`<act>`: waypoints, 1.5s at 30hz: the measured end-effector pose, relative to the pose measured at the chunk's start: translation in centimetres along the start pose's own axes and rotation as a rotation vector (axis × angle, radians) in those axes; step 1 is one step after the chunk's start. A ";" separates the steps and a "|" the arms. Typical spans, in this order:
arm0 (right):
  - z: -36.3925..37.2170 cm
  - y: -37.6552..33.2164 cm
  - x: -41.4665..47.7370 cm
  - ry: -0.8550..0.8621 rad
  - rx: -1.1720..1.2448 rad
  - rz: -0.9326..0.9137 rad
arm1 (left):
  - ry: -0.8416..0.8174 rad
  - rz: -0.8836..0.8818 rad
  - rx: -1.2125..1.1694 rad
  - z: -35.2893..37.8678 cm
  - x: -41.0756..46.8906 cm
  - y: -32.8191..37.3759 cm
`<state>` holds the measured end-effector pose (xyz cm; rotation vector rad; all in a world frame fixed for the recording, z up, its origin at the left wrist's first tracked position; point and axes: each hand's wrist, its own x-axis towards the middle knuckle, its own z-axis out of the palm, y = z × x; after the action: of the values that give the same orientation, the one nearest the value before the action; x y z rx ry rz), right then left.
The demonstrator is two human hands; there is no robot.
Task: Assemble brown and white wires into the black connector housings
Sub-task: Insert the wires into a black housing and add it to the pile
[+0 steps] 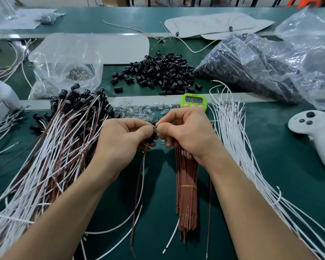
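Note:
My left hand (123, 136) grips a black connector housing (151, 136) at the centre of the view. One brown wire (137, 194) and one white wire (142, 177) hang down from it. My right hand (184, 131) pinches a small clear part against the housing's top, fingertips touching the left hand's. A banded bundle of brown wires (188, 194) lies below my right hand. Loose white wires (238, 139) fan out to the right. Finished wire-and-housing pieces (64, 128) are heaped on the left. Loose black housings (161, 72) are piled behind.
A green timer (193, 103) stands behind my hands beside scattered clear parts (139, 109). A white controller (315, 134) lies at the right. Plastic bags of housings (261, 66) and of clear parts (68, 72) sit at the back on the green mat (280, 184).

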<state>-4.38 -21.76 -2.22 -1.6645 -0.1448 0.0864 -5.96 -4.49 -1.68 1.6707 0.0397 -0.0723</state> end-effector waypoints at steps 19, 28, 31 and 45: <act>-0.4 -0.1 -0.1 0.076 0.192 0.031 | -0.010 0.117 0.127 0.0 -0.2 -0.1; 0.5 0.0 -0.2 0.115 0.170 -0.028 | 0.104 0.190 0.148 0.9 -0.9 0.0; 0.4 -0.1 -0.2 0.108 0.184 -0.022 | 0.165 0.169 0.160 1.1 -0.8 -0.1; 1.0 -0.1 -0.6 0.128 0.178 -0.064 | 0.110 0.136 0.043 1.0 -0.6 -0.3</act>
<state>-5.14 -20.82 -2.28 -1.4813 -0.0903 -0.0545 -6.57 -5.40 -2.03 1.7152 0.0077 0.1221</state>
